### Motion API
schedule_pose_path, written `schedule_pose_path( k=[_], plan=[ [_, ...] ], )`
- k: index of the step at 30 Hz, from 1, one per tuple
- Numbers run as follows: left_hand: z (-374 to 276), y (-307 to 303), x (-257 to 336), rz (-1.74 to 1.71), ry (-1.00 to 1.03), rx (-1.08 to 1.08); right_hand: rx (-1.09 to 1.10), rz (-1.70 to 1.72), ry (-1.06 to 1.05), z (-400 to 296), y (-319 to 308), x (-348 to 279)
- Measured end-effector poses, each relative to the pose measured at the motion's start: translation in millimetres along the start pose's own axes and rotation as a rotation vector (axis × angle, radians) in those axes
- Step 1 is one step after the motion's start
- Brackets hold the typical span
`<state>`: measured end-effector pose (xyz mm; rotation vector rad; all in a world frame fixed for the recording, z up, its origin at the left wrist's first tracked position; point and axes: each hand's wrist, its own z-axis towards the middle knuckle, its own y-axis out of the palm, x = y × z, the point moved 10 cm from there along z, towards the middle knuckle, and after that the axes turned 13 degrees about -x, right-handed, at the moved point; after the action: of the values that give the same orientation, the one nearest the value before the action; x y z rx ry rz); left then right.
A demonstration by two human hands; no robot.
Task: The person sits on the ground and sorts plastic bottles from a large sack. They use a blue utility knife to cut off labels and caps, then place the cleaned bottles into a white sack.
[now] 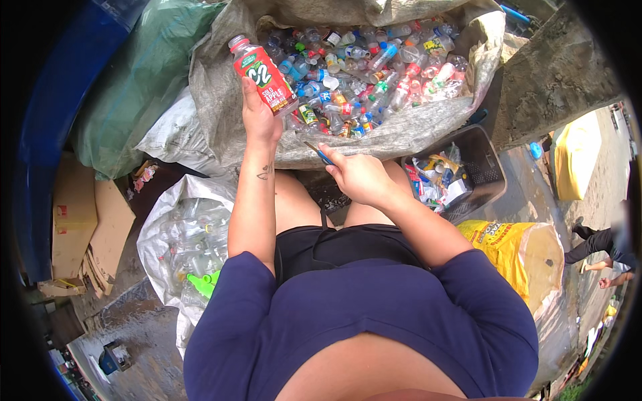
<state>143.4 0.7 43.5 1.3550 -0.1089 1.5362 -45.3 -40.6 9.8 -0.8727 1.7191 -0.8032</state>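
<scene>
My left hand [262, 113] grips the lower part of a plastic C2 apple green tea bottle [263, 77] with a red label and no cap on its neck. The bottle tilts up and to the left over the near left edge of a large woven sack [391, 143] full of used plastic bottles [346, 65]. In my right hand [358, 175] is a small knife or cutter [323, 155] with a blue handle, its narrow blade pointing up and left. The blade is apart from the bottle, below and to the right of it.
A black plastic crate [489, 175] with wrappers and labels stands at right, beside a yellow sack [506, 255]. At left are a white sack [150, 235] of clear bottles and flattened cardboard [108, 225]. Other people [604, 248] are at the far right.
</scene>
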Motion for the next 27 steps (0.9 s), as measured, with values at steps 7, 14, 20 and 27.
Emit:
schedule_pose_path(
  k=[7,14,20,27],
  plan=[
    [-2,21,-18,0.077,-0.136,-0.046,0.370,0.682,0.018,-1,-67,41],
    [-20,47,-36,0.140,-0.255,-0.141,0.446,0.670,-0.113,22,-92,27],
    [-26,61,-34,0.165,-0.253,-0.162,0.472,0.652,-0.149,21,-97,28],
    [-23,50,-46,0.214,-0.172,-0.163,0.536,0.555,-0.060,22,-99,36]
  ],
)
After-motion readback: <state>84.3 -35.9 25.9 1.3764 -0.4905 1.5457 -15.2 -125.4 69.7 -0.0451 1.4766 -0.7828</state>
